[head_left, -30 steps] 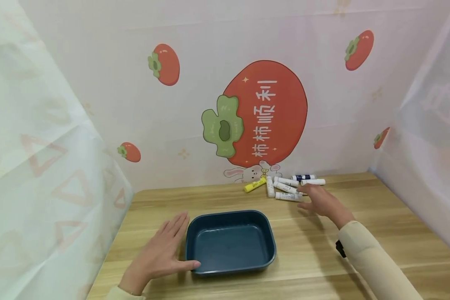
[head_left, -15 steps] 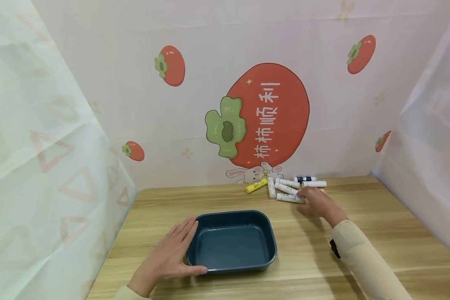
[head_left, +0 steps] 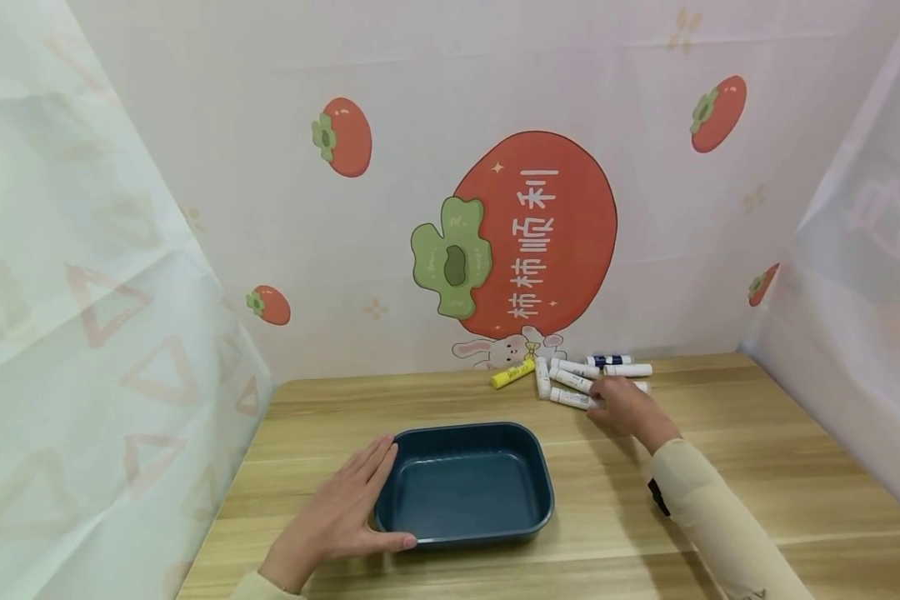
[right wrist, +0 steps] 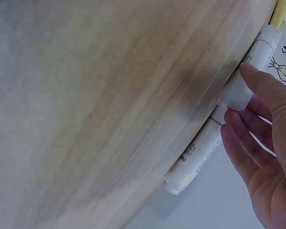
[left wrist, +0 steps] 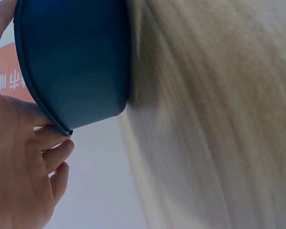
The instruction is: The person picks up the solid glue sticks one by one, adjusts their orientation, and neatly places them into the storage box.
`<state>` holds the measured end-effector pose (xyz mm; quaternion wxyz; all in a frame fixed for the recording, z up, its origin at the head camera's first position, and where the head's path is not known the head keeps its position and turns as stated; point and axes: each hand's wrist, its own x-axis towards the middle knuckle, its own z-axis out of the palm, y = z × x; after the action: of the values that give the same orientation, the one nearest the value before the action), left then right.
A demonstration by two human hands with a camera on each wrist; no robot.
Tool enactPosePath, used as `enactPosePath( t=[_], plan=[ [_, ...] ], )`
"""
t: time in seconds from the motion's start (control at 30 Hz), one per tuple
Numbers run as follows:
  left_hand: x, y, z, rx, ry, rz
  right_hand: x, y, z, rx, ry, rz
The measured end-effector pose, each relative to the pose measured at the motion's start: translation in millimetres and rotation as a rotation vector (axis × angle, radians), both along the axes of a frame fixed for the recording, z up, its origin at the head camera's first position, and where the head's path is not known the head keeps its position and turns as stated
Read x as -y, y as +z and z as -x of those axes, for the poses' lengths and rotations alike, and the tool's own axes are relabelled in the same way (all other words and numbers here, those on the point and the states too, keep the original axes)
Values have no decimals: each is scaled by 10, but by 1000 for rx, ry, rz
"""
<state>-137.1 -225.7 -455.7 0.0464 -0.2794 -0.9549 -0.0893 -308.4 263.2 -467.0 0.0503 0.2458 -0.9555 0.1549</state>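
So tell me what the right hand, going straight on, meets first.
The right hand would first meet the front white tube, which it touches; behind that probably another white tube, though depth is unclear.

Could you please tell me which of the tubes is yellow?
The leftmost tube in the head view; the other tubes are white, one partly dark blue.

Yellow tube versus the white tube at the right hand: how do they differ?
Pose: in the head view, the yellow tube slants up rightward, the white tube slightly down. Place: the yellow tube is the leftmost tube, the white tube nearest the front. Contact: the right hand pinches the white tube; the yellow tube is untouched. Both are slim cylinders.
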Motion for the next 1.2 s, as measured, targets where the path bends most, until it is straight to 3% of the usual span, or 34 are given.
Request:
enactPosePath(
  t=[0.43,0.8,1.2],
  plan=[
    [-12,8,-3,5,-6,-18,20,103,-25,73,-11,-31],
    [1,23,0,36,-3,-24,30,338,-149,-6,18,38],
    [-2,19,4,65,0,-26,223,581,-479,46,-14,110]
  ],
)
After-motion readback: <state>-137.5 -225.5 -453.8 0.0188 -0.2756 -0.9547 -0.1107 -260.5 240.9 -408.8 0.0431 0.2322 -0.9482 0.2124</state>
